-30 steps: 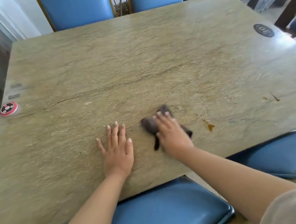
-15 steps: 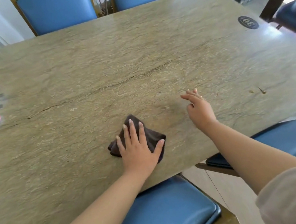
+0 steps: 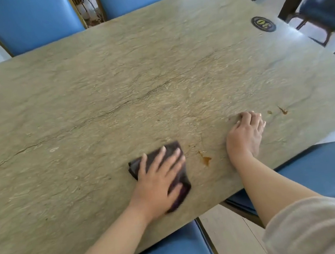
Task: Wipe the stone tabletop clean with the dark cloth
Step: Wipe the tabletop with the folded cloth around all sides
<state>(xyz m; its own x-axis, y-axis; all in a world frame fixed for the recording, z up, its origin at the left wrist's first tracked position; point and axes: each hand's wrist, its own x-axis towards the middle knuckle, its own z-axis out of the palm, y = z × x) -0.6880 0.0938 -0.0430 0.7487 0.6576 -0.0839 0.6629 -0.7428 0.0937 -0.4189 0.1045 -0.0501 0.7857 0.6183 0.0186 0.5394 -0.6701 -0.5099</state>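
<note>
Dark cloth (image 3: pixel 174 151) under left grip (image 3: pixel 159 181)

- We look down on a stone tabletop (image 3: pixel 114 87), greenish-tan with a dark crack line running across it.
- Our left hand (image 3: pixel 159 183) presses flat, fingers spread, on a dark cloth (image 3: pixel 181 191) near the table's near edge.
- Our right hand (image 3: pixel 245 135) rests on the stone to the right, fingers bent, apart from the cloth.
- An orange-brown stain (image 3: pixel 206 160) lies between the cloth and the right hand; smaller brown marks (image 3: pixel 282 110) sit just beyond that hand.
- A dark round badge (image 3: pixel 263 24) sits near the far right corner.
- Blue chairs (image 3: pixel 29 23) stand around the table.
</note>
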